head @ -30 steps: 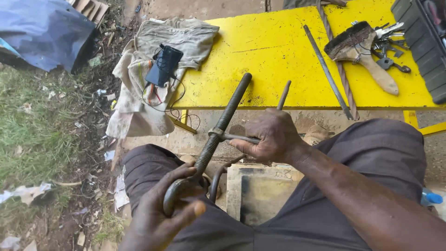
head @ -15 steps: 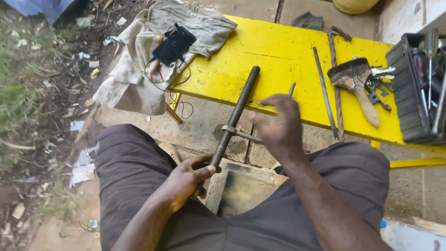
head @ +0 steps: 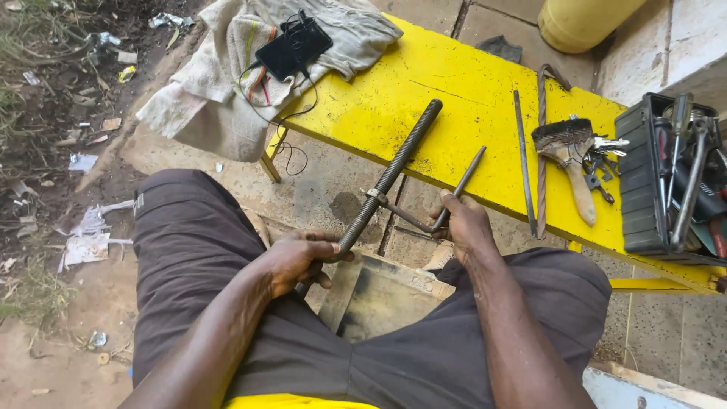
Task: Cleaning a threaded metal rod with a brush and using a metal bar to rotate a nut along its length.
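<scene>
Seated person works a threaded steel rod (head: 394, 170) w/ both hands, rod propped from lap up onto the yellow bench (head: 454, 98).

Left hand (head: 299, 261) is wrapped closed round the rod's lower end, just above a small wooden box (head: 379, 291) between the knees. Right hand (head: 462, 223) is curled closed on a thin bent handle bar (head: 447, 201) that joins a nut (head: 372, 197) about mid-rod. Rod looks heavy, rigid steel; threads give decent grip but are rough on skin, so prob. best held low near the end as it is, w/ the bar for leverage. On the bench: cloth (head: 227, 76) w/ a black device (head: 291, 47), a paintbrush (head: 569, 151), keys (head: 602, 163), two thin rods, and a tool tray (head: 666, 182) at the far right.
</scene>
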